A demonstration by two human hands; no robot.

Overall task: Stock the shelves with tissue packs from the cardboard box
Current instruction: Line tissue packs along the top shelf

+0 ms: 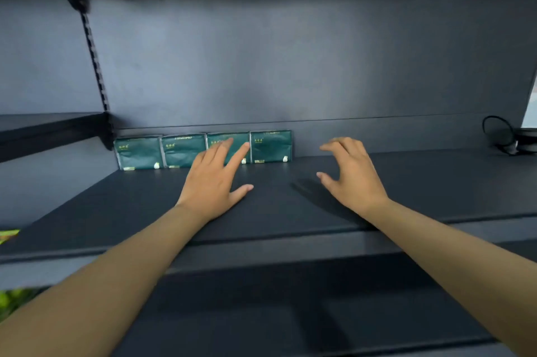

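Note:
Several dark green tissue packs (270, 147) stand upright in a row against the back wall of the dark shelf (421, 182), at its left part. My left hand (216, 179) hovers over the shelf with fingers spread, its fingertips in front of the third pack from the left; whether they touch it I cannot tell. To the right of the row, my right hand (353, 173) is held with curled, parted fingers and nothing in it. The cardboard box is out of view.
A black cable and a small dark device (511, 138) lie at the shelf's far right. A slotted upright (94, 60) and a neighbouring shelf (49, 127) are at the left. Another shelf board hangs overhead.

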